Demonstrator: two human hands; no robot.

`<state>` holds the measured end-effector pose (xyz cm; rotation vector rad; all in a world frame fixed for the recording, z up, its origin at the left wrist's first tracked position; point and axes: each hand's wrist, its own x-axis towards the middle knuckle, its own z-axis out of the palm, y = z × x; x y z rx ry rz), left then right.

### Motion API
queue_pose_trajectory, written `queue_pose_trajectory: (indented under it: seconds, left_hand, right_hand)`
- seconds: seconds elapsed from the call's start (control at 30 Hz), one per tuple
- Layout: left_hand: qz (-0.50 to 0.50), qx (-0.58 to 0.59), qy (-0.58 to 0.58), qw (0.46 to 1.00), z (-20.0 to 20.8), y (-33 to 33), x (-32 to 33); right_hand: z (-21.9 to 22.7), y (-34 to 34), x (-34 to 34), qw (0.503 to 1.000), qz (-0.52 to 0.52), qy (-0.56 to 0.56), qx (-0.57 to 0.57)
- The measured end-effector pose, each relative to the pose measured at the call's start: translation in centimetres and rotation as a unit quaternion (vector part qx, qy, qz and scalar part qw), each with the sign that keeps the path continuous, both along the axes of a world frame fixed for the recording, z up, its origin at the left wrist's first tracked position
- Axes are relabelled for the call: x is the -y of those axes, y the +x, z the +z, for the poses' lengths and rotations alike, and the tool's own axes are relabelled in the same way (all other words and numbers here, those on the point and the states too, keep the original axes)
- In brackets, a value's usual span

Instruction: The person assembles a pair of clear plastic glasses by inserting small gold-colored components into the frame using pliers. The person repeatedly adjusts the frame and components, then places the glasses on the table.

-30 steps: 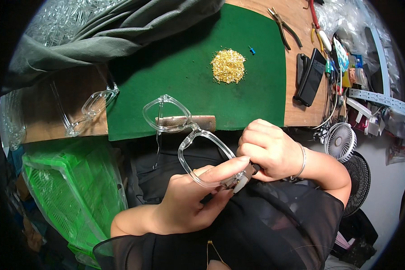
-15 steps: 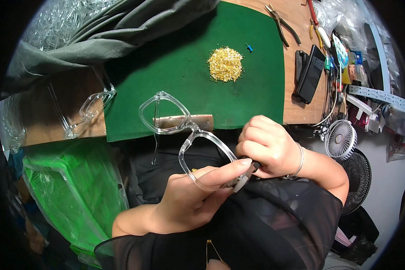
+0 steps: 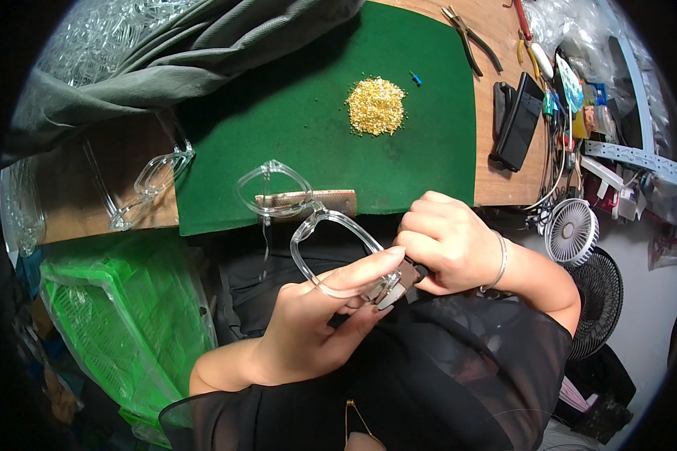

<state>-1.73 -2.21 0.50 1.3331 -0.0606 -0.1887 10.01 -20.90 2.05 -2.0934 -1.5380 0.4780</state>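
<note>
A clear plastic eyeglass frame (image 3: 351, 223) is gripped between the thumb and fingers of my left hand (image 3: 312, 323), at one end beside the hinge. Its other lens rim and a temple reach out to the far left, over the mat's front edge. My right hand (image 3: 447, 244) is closed in a fist round a tool, mostly hidden, whose brownish and whitish head (image 3: 401, 289) meets the frame's end by my left fingertips. Its exact kind does not show. A heap of small gold-coloured metal pieces (image 3: 376, 107) lies on the green mat (image 3: 278, 113) beyond my hands.
Another clear eyeglass frame (image 3: 158, 174) rests on the wood at left, near grey cloth (image 3: 128, 105). Pliers (image 3: 472, 41), a dark phone-like device (image 3: 519, 124) and a white fan (image 3: 572, 231) are at right. A green crate (image 3: 120, 323) stands below the table's left edge.
The eyeglass frame has tilted and its near end has shifted slightly left and up. More of the tool's head shows between my hands. My right hand has barely moved.
</note>
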Motion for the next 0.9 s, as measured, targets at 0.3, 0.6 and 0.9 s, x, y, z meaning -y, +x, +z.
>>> queue_pose_trajectory:
  seconds: [0.3, 0.6, 0.9]
  left_hand:
    - [-0.015, -0.188, -0.228, 0.955, 1.2, 1.1, -1.4]
    - [0.003, -0.24, -0.377, 0.895, 1.9, 2.7, -3.3]
    - [0.068, -0.131, -0.325, 0.934, 1.5, 2.0, -2.2]
  right_hand:
    - [0.8, 1.2, 0.0, 0.978, -0.044, -0.028, -0.204]
    - [-4.7, -0.4, 1.4, 0.882, -0.301, 0.091, -0.351]
    - [-7.2, -2.1, -0.1, 0.914, -0.305, 0.136, -0.231]
